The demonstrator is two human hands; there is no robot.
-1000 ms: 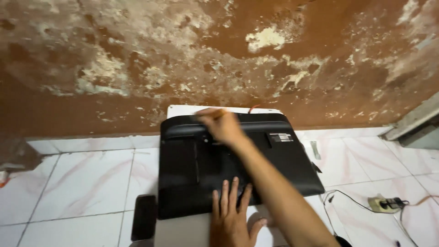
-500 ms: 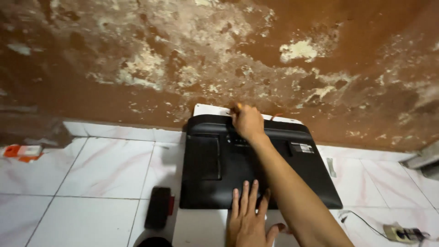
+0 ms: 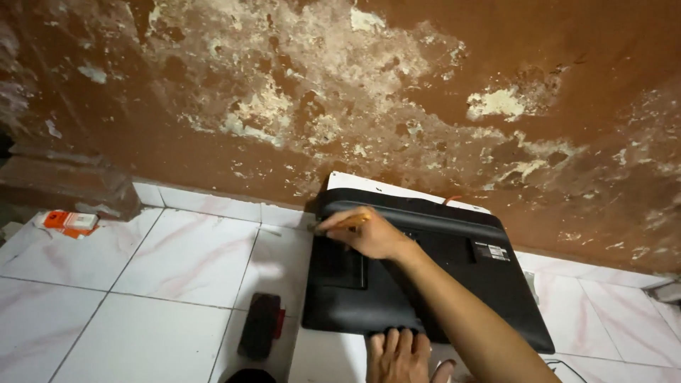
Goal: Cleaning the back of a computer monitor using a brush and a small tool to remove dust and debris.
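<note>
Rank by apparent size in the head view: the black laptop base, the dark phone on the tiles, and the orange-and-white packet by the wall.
1. Black laptop base, by far the largest.
2. Dark phone.
3. Orange-and-white packet, which looks a bit smaller than the phone, but it lies farther from the camera, so that ranking is unsure.

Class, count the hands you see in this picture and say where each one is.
2. The right hand is at the upper left corner of the black panel, gripping a thin tool. The left hand lies flat at its near edge, partly cut off.
</note>
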